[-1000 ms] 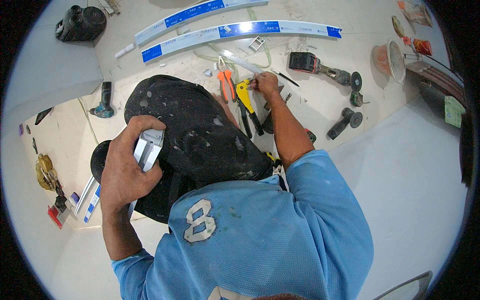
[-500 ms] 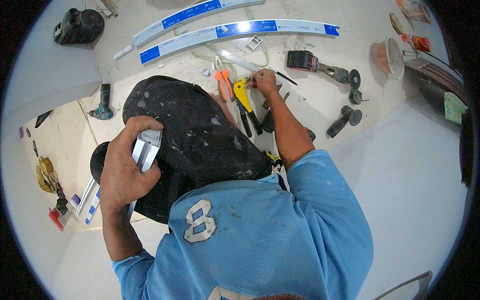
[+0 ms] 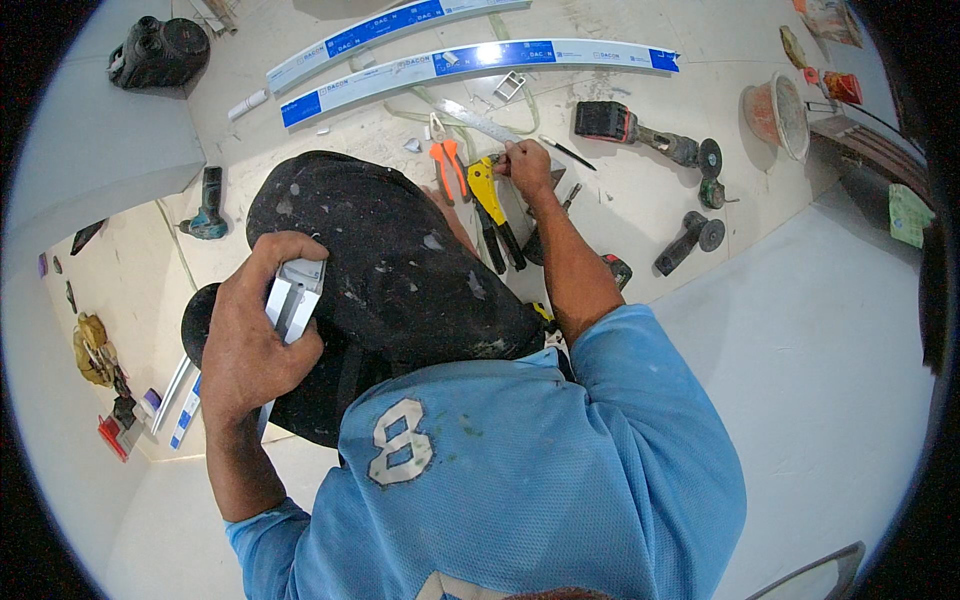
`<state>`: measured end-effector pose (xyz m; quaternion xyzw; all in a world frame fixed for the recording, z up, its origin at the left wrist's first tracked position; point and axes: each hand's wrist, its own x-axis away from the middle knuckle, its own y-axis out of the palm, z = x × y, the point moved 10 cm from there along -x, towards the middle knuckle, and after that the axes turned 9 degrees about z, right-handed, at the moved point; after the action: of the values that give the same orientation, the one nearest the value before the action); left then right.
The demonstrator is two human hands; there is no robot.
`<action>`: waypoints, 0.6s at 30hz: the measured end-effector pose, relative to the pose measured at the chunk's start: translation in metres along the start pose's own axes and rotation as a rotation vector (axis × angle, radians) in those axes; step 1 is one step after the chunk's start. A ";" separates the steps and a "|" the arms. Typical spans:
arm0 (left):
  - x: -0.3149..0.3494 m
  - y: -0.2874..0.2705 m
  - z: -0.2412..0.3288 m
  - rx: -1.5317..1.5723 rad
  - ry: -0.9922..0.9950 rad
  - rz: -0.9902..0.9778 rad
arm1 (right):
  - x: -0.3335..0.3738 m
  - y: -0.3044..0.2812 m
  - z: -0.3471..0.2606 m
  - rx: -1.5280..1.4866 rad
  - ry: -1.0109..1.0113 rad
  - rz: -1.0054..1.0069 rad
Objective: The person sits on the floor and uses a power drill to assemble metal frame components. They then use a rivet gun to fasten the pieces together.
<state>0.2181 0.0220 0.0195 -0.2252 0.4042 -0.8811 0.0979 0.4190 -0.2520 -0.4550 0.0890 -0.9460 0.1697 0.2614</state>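
Note:
My left hand (image 3: pixel 255 330) is closed around a short piece of white-silver metal channel (image 3: pixel 293 300), over my black-trousered, paint-flecked thigh. On the floor ahead, my right hand (image 3: pixel 527 168) has its fingers bent together beside the head of a yellow hand riveter (image 3: pixel 484 188) with black handles. A steel ruler (image 3: pixel 470 118) runs up to these same fingers, and what they pinch is hidden. Left of the riveter lie pliers (image 3: pixel 448 165) with orange grips. A black pen-like stick (image 3: pixel 568 153) lies just right of the hand. My right forearm partly covers a dark tool beneath it.
Two long blue-and-white film-covered profiles (image 3: pixel 480 62) lie across the far floor. To the right are a cordless grinder (image 3: pixel 650 138), a smaller dark tool (image 3: pixel 690 243) and a bucket (image 3: pixel 775 118). A drill (image 3: pixel 207 207) and a black bag (image 3: pixel 158 52) are at left.
My right forearm has shifted slightly left, showing more of the dark tool's end beside it. The left hand keeps its hold on the metal channel.

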 end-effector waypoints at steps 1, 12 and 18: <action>0.000 0.000 0.001 0.000 0.004 0.004 | 0.003 -0.002 -0.003 -0.005 -0.009 0.005; -0.004 0.000 0.005 0.042 0.019 -0.004 | -0.013 -0.009 0.008 0.093 -0.148 0.036; -0.001 0.000 0.001 0.027 0.023 0.011 | -0.006 -0.005 -0.011 0.228 -0.202 0.011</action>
<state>0.2195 0.0219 0.0191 -0.2113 0.3949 -0.8884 0.1010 0.4302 -0.2522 -0.4480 0.1296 -0.9425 0.2677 0.1524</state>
